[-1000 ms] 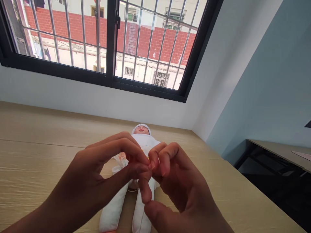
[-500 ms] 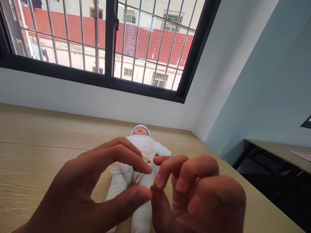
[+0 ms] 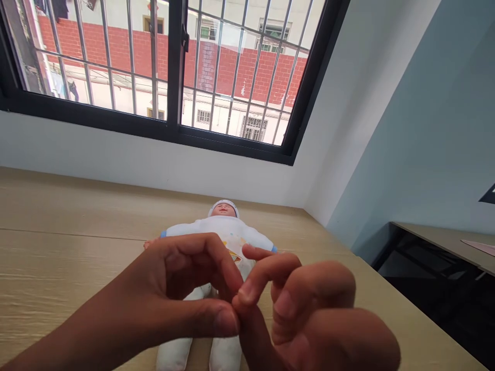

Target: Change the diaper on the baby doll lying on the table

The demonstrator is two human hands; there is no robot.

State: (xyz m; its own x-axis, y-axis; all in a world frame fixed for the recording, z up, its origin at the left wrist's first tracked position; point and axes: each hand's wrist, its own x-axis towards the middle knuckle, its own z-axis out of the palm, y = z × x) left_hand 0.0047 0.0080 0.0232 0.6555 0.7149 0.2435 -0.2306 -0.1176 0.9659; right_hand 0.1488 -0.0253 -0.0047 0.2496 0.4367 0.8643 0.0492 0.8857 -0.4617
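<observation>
Surface: the broad pale wooden surface (image 3: pixel 77 263) extends beneath both hands to the wall under the window (image 3: pixel 176 67).
Doll: the white-clothed doll (image 3: pixel 220 225) lies face up on the surface, its arms spread; the hands hide its hips and part of its legs.
Long axis: runs from the head, at the far end near the wall, to the legs (image 3: pixel 226 353) on the person's side, nearly in line with the view.
Bearing from the hands: below and beyond them; both appear raised over its lower half, apart from it.
Nearer hand: the left hand (image 3: pixel 150 291) overlaps more of the doll in view; the right hand (image 3: pixel 315 309) sits mostly to one side. Which is lower cannot be told.
Left grip: thumb and forefinger curved into a wide loop, tips drawn close at the other hand.
Right grip: thumb and forefinger appear to meet, other fingers loosely curled.
Fingertips: the two hands touch or nearly touch; no object shows, though something thin between them cannot be ruled out.
Shirt print (image 3: pixel 234 255): just beyond the meeting fingertips in view, partly covered.
</observation>
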